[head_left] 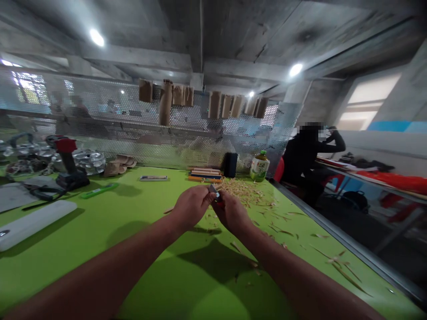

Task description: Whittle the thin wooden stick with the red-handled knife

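My feed runs dim above the green table [100, 220], whose surface shows brightest. High beyond it, one ceiling lamp [96, 37] on its left and a second lamp [296, 70] on its right flare to plain white. Daylight washes out the window [30, 86] far past the table's left end. Soft-edged shadows spread across the table beneath the left hand [191, 204] and right hand [235, 213]; the small object between them catches a glint, too fine for me to resolve. Behind the table I get a hazy perforated screen [133, 146]. Wide-angle distortion stretches the forearms toward its near edge.
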The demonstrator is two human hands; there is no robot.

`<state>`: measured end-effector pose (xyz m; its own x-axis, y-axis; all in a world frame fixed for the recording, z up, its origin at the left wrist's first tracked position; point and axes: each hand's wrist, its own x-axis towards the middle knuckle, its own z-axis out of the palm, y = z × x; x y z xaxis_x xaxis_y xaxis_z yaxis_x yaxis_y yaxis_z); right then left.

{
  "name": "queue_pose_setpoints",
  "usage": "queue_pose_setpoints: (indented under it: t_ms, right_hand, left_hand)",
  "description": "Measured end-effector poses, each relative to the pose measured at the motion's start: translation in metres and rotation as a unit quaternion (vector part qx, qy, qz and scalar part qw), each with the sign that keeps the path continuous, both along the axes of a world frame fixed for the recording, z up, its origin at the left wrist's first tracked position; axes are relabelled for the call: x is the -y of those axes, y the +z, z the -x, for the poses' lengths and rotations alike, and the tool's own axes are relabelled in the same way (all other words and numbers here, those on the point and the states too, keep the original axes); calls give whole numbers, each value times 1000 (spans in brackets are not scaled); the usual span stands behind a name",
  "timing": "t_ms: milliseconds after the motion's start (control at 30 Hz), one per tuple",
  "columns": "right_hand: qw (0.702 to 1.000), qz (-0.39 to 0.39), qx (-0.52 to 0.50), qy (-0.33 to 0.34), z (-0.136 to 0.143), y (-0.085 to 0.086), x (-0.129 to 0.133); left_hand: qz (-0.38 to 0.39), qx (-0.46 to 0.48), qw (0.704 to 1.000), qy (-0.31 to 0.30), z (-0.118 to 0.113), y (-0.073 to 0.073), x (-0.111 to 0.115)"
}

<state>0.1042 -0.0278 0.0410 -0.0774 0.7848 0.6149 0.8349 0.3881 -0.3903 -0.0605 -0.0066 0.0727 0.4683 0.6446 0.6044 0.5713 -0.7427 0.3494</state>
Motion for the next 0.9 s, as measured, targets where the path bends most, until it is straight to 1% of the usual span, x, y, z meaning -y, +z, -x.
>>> queue_pose_setpoints:
  t_ms: [67, 200, 367, 567, 733, 900]
  right_hand:
    - [1000, 9, 5, -4, 0, -1, -1]
    - [1000, 20, 1, -5, 1, 1, 2]
    - [1000, 4, 3, -4, 0, 2, 2]
    - [1000, -5, -7, -15, 1, 2, 2]
    - [1000, -15, -13, -24, 3, 5, 5]
    - [999, -16, -13, -31, 4, 5, 3]
  left_hand:
    - [-4, -11, 1000, -14, -1, -1, -1]
    - [-3, -20, 1000, -15, -1, -2, -4]
    - [5, -36, 999, -9, 0, 1, -5]
    - [30, -67, 997, 27, 2, 6, -1]
    - [34, -91, 993, 64, 2, 11, 3]
    - [36, -90, 992, 76, 2, 13, 7]
